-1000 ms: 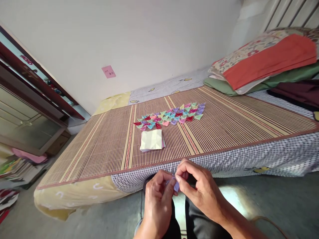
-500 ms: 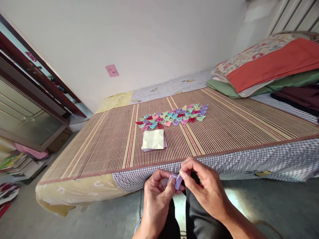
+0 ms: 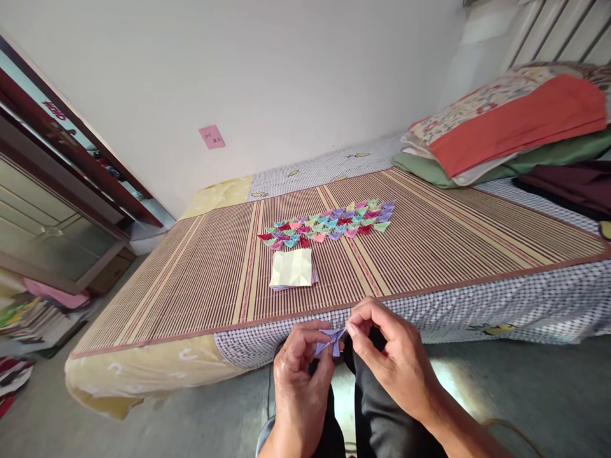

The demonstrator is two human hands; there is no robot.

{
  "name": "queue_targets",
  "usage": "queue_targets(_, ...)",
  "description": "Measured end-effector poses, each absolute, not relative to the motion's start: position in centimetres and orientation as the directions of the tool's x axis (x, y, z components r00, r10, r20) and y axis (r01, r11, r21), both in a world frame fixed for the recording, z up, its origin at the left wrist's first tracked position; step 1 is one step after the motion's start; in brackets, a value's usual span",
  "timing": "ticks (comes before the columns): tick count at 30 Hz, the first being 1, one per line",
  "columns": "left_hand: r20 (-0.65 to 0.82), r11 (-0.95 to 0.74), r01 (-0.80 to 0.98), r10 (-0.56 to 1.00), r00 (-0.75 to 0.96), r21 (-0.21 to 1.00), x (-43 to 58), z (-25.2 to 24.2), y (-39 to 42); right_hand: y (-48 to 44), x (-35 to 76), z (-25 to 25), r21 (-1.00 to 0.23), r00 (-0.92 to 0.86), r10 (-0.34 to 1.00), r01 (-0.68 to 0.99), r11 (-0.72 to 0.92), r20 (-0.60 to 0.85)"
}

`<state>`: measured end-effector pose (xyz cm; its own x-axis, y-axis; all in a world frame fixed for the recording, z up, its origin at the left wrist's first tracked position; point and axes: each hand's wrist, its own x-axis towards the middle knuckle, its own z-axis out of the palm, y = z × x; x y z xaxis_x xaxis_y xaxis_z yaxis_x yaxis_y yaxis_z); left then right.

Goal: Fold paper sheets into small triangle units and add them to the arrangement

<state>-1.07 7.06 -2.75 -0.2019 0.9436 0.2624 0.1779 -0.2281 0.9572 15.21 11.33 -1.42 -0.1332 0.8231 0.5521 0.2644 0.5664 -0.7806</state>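
Note:
A small purple folded paper (image 3: 330,341) is held between my two hands, over my knees and just in front of the bed's edge. My left hand (image 3: 303,366) is closed on its left side, with the thumb below and fingers behind. The thumb and forefinger of my right hand (image 3: 389,356) pinch its right-hand tip. Pointed flaps stick out from the paper. Beyond my hands lies a stack of creased square papers (image 3: 292,267), cream on top. Behind it, rows of small folded paper pieces (image 3: 329,222) in many colours cover part of the mat.
A striped bamboo mat (image 3: 200,280) covers the bed, over a checked and yellow sheet (image 3: 167,362). Folded bedding (image 3: 515,133) is piled at the right. A pink note (image 3: 212,137) is stuck on the wall. At the left stands a glass-fronted cabinet (image 3: 52,222).
The purple paper has been opened out into a wider shape with pointed flaps. My right fingers have moved to its right tip. The view has shifted slightly.

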Motion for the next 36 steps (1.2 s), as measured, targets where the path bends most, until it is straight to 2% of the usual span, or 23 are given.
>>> queue_targets(7, 0.491, -0.389, 0.445, 0.860, -0.137, 0.807, -0.8, -2.1, 7.4, 10.8, 15.2, -1.2, -0.711, -0.179, 0.766, 0.288, 0.641, 0.618)
queue_targets(10, 0.543, -0.434, 0.495, 0.834, -0.096, 0.753, -0.8, -2.0, 7.3, 10.4, 15.2, -1.0, -0.631, -0.217, 0.709, 0.334, 0.700, 0.671)
queue_targets(14, 0.571, -0.449, 0.511, 0.814, -0.104, 0.733, -0.9, -2.1, 7.3, 10.1, 15.2, -0.9, -0.568, -0.232, 0.699, 0.439, 0.696, 0.677)
queue_targets(19, 0.441, -0.322, 0.429, 0.871, -0.215, 0.844, -1.0, -2.7, 7.3, 10.2, 15.1, -0.8, -0.484, -0.212, 0.672, 0.546, 0.684, 0.710)
queue_targets(27, 0.245, -0.196, 0.209, 0.938, -0.244, 0.958, -0.6, -2.9, 7.4, 9.9, 14.6, -0.4, -0.503, -0.260, 0.709, 0.550, 0.667, 0.656)
queue_targets(31, 0.157, -0.134, 0.106, 0.957, -0.245, 0.985, -0.3, -2.3, 7.4, 9.8, 14.1, -0.2, -0.447, -0.248, 0.697, 0.614, 0.650, 0.673)
queue_targets(36, 0.144, -0.125, 0.085, 0.952, -0.269, 0.988, 0.1, -2.0, 7.6, 9.8, 13.6, 0.0, -0.393, -0.254, 0.660, 0.635, 0.665, 0.706)
